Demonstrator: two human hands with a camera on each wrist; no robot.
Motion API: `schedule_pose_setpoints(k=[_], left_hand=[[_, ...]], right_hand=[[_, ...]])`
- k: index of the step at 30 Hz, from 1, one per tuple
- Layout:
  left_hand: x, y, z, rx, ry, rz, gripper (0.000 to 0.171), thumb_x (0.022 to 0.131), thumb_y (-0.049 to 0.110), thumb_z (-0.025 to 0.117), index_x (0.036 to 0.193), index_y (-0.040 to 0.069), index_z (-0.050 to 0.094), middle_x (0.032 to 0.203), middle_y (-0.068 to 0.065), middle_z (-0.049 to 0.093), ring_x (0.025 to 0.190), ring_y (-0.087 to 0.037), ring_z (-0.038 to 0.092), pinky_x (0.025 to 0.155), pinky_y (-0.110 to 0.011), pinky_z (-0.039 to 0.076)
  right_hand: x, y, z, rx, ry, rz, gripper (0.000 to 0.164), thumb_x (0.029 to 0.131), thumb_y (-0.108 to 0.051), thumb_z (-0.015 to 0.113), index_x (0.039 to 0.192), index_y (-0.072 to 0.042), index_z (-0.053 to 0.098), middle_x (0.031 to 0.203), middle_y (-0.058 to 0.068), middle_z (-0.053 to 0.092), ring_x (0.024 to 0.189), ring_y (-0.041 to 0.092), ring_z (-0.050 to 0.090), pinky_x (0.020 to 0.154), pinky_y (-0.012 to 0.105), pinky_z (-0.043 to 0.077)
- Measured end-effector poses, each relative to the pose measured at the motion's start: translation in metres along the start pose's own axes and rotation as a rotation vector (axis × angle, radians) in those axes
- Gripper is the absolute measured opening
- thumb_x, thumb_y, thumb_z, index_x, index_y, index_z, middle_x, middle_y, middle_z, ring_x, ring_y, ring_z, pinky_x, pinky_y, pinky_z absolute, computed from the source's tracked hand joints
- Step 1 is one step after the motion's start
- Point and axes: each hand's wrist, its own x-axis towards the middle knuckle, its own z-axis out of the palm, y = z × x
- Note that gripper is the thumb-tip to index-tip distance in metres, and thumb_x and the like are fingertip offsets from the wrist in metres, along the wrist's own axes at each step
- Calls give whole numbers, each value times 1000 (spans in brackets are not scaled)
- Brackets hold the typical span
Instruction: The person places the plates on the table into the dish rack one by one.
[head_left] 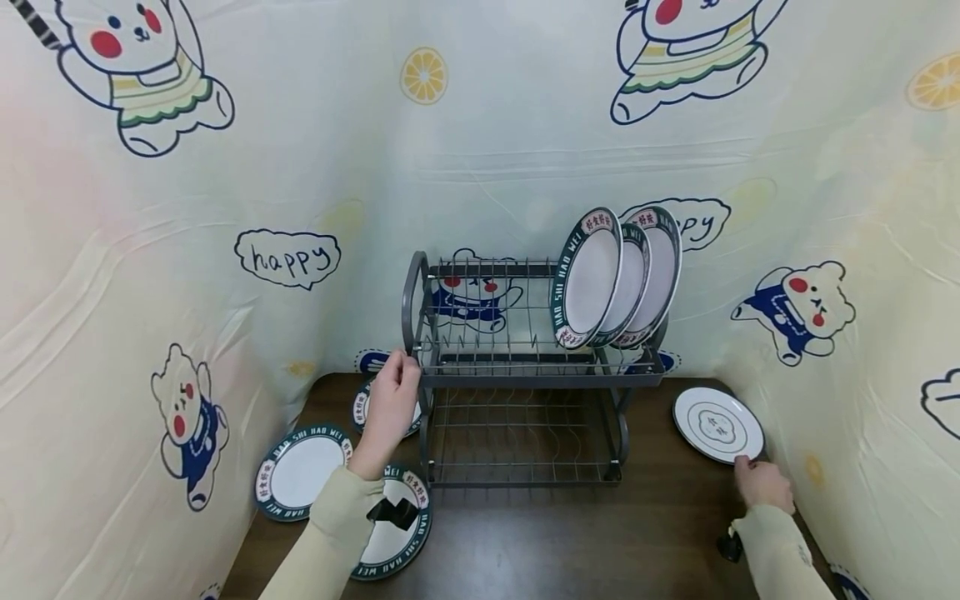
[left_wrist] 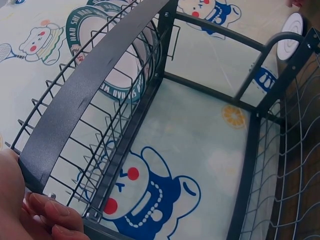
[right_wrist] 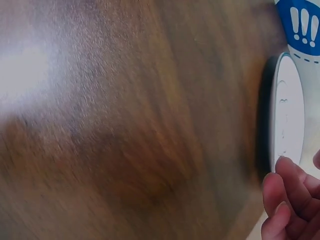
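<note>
My left hand (head_left: 393,396) grips the left end of a dark grey two-tier dish rack (head_left: 540,382), at the corner of its upper tier. In the left wrist view, its fingers (left_wrist: 55,212) curl at the frame. Far to the right, my right hand (head_left: 765,485) is at the near rim of a white plate (head_left: 718,425) with a printed emblem, lying on the table. The right wrist view shows the fingertips (right_wrist: 281,172) overlapping that plate's near edge, the thumb apart from it. Three green-rimmed plates (head_left: 587,279) stand on edge at the upper tier's right end.
Left of the rack, several green-rimmed plates lie on the brown table (head_left: 525,542): one plate (head_left: 300,473) at the far left, one plate (head_left: 393,521) partly under my left sleeve, another behind my left hand. A printed cloth (head_left: 487,167) hangs behind and along both sides.
</note>
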Motion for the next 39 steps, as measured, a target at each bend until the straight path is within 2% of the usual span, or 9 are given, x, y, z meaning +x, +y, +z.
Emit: schedule_pose_setpoints(k=[4,7,11,19,27,39], left_hand=[[0,-1,0,2,-1,-3,23,110,22,41,94,8,50,75,-6,45,59,-20,44,50,-26,35],[0,-1,0,6,-1,0,23,110,23,41,94,8,51,76,-6,46,60,-20,45,50,-26,35],[0,-1,1,5,5,4,23,109,22,41,94,8,50,75,-7,45,59,-21,45,49,-26,34],[1,-3,2,14,10,21,23,109,21,40,92,8,50,73,-7,45,58,-21,44,49,-26,34],[1,-4,1,18,8,8,23,109,21,40,93,9,51,75,-8,46,60,-24,45,50,-26,34],[1,-1,1,3,4,12,22,109,20,40,92,9,50,72,-8,44,56,-24,42,49,-27,33]], right_hand=[[2,1,6,11,-46,57,58,103,-42,29,72,-6,63,63,8,64,76,39,61,67,49,46],[4,4,10,25,-42,62,61,103,-42,28,71,-7,65,60,4,64,76,39,62,69,52,47],[8,8,15,53,-52,61,63,102,-43,27,72,-7,70,59,2,67,75,36,65,73,52,48],[16,13,25,133,-90,73,68,101,-43,28,68,-6,75,58,1,68,60,21,64,66,39,44],[18,12,32,135,-137,80,68,100,-43,28,67,-7,74,58,1,67,58,19,64,66,36,43],[24,9,38,173,-137,102,68,102,-43,29,68,-2,72,57,1,67,53,17,65,59,31,44]])
